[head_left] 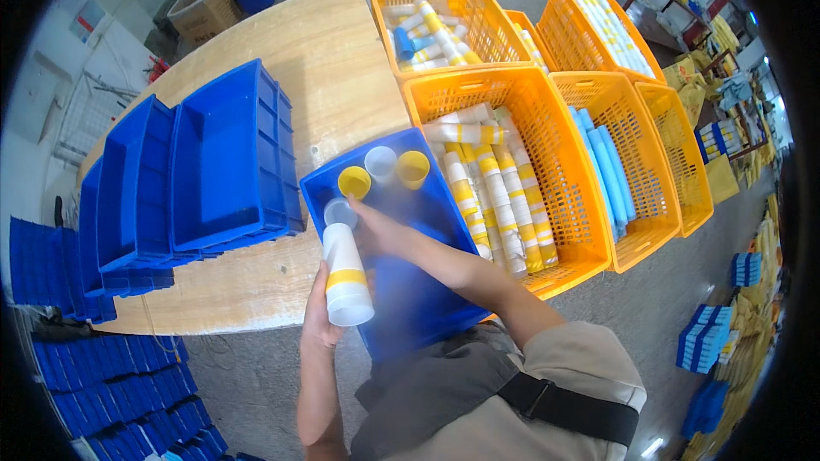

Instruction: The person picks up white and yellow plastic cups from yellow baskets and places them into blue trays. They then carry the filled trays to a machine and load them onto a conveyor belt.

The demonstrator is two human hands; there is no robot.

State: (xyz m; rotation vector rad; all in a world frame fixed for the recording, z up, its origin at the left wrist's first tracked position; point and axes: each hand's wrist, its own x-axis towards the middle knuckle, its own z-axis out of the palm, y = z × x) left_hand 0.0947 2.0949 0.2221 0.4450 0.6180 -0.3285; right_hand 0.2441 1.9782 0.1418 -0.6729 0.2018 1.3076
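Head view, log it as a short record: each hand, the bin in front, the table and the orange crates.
Left hand: grips a tilted cup stack, pale with a yellow band
Right hand: beside a clear cup; contact unclear
Blue bin: holds two yellow cups, a pale cup
Table: blue trays on it
Orange crates: several hold white-and-yellow stacks

Dark printed lettering (205,37) stands on the side of the brown cardboard box (205,15).
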